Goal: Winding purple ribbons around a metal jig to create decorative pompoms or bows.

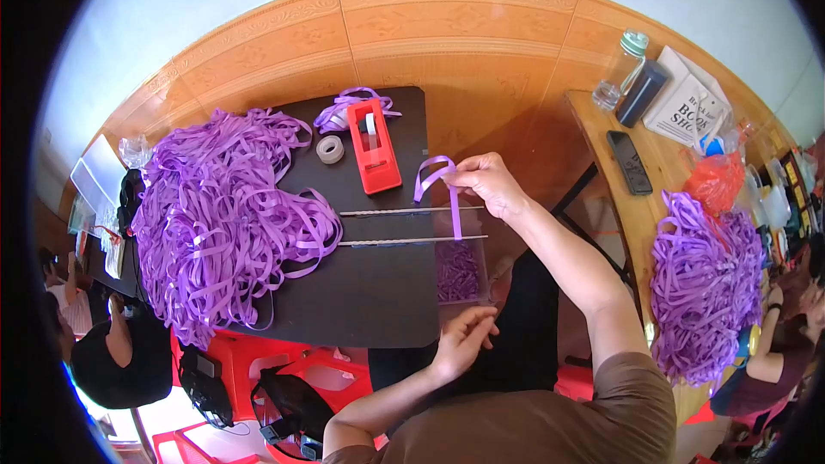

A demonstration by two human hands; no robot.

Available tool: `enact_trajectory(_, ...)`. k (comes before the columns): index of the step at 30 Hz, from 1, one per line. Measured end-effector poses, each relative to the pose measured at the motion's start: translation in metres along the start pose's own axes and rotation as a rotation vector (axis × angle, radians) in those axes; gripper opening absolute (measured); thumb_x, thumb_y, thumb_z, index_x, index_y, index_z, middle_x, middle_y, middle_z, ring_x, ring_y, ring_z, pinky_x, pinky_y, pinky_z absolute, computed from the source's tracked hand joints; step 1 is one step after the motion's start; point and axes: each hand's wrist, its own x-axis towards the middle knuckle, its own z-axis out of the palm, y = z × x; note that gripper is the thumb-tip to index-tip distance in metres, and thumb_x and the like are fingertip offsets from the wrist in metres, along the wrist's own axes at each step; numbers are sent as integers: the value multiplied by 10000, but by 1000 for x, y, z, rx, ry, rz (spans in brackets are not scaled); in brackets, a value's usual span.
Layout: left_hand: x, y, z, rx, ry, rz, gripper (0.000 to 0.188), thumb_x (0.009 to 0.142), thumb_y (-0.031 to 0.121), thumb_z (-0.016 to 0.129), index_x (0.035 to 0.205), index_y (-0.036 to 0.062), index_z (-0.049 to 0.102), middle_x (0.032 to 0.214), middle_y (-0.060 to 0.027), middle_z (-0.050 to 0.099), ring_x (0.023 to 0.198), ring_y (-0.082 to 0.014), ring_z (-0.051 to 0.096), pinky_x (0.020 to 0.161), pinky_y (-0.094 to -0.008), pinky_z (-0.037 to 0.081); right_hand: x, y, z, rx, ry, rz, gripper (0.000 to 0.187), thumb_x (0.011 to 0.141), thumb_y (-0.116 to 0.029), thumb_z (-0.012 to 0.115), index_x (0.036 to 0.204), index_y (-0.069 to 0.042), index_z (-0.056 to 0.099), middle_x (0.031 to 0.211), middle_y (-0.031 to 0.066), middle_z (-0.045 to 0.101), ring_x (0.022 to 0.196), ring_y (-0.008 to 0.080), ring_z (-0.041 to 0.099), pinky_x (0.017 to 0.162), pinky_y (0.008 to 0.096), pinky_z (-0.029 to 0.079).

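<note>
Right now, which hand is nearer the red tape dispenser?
Right. The right hand holds a purple ribbon just right of the dispenser. The left hand is lower, at the table's near edge.

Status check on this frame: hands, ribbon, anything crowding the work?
Right hand pinching a looped purple ribbon strip above the black table. Left hand at table's near edge, fingers curled, apparently empty. Red tape dispenser and ribbon pile stand apart.

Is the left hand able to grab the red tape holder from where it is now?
Probably yes, with a stretch. The left hand sits at the table's near edge, and the red tape dispenser stands toward the far side. Only two thin rods and flat tabletop lie between.
</note>
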Motion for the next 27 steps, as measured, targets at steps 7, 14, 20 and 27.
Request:
enact_trajectory(7,53,-11,-13,160,327,152,318,957,105,501,1267,36,486,1034,-65,598,855,-98,562,773,-233,450,5,31,-6,52,92,339,86,756,-47,713,730,26,676,691,91,654,640,149,622,589,278,490)
enact_trajectory(14,120,7,-8,481,725,665,426,949,63,479,1354,-23,380,1307,-167,482,1164,-232,492,966,-329,388,-24,93,-9,355,111,395,115,801,-27,616,858,63,660,788,149,657,686,224,646,593,343,528)
enact_trajectory(20,138,5,-9,79,561,556,240,966,69,448,1164,-39,528,991,-103,616,933,-179,583,843,-297,458,-64,126,0,588,125,585,203,830,-11,581,1025,30,620,979,127,631,883,256,621,769,374,503)
enact_trajectory(27,101,-17,-4,118,578,368,186,987,141,441,1048,17,565,783,-19,575,715,-89,551,678,-225,464,-110,161,4,756,77,591,172,892,-139,573,1044,-94,638,922,40,645,822,155,619,714,291,476)
